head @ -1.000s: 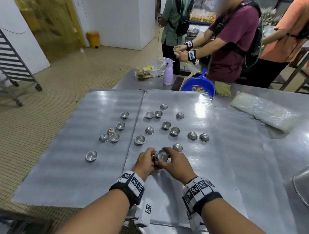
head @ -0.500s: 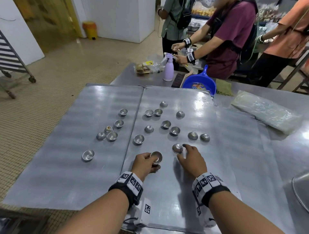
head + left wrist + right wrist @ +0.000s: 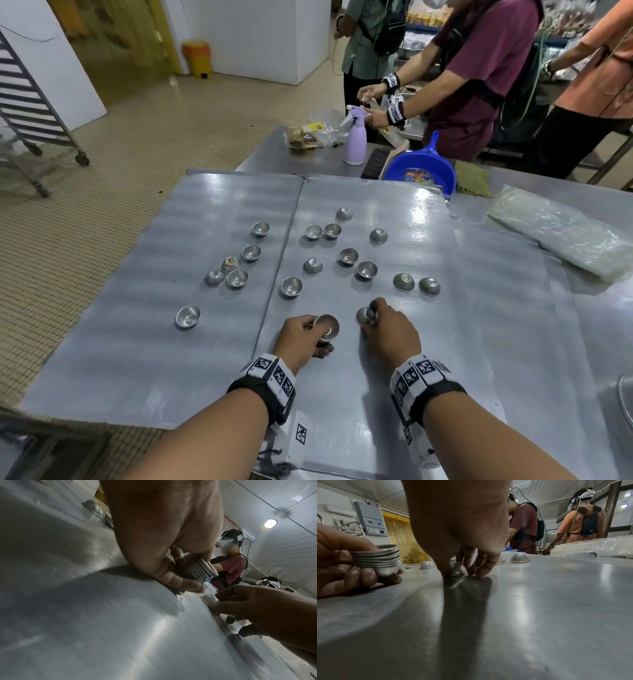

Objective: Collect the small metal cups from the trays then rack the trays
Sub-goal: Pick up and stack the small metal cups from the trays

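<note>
Two flat metal trays lie side by side, the left tray and the right tray. Several small metal cups are scattered on both, some upright, some upside down. My left hand grips a nested stack of cups just above the right tray. Beside it, my right hand pinches an upside-down cup that still rests on the right tray. One cup on the left tray holds food residue.
A wheeled tray rack stands on the floor at far left. Behind the trays are a purple spray bottle, a blue dustpan and a plastic bag. Three people work at the far table. A large metal rim shows at right.
My hands parted from the cup stack: the left keeps the stack, the right moved right and forward and closed its fingers on an upside-down cup.
</note>
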### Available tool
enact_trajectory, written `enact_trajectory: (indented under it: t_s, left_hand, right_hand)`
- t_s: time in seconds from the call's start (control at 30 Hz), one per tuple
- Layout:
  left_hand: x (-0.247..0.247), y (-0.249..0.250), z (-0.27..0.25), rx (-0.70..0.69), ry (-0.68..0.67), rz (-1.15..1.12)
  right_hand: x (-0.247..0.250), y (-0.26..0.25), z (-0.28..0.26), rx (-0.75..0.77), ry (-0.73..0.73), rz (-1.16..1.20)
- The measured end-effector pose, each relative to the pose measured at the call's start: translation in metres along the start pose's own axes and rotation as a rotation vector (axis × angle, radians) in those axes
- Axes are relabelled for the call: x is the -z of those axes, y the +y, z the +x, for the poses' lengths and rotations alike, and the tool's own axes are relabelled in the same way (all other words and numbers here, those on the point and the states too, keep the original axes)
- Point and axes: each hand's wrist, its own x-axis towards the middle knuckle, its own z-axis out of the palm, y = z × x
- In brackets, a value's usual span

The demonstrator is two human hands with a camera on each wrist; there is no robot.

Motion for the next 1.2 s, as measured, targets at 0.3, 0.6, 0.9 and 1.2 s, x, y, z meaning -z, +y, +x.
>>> enact_trajectory:
  t_s: [0.3, 0.6, 0.9, 1.2]
  left_hand:
    - [0.000, -0.001, -0.003, -0.028, 0.009, -0.006]
    - [0.000, -0.003, -0.006, -0.056, 0.011, 0.002]
    - [-0.001, -0.003, -0.007, -0.077, 0.014, 0.010]
    - [-0.002, -0.004, -0.007, -0.085, 0.024, 0.023]
  right_hand:
    - [-0.007, 0.001, -0.025, 0.143, 0.017, 0.100]
    - [-0.009, 0.010, -0.037, 0.140, 0.087, 0.241]
    - [-0.012, 0.020, -0.040, 0.099, 0.031, 0.196]
    - [-0.012, 0.024, -0.047, 0.093, 0.047, 0.189]
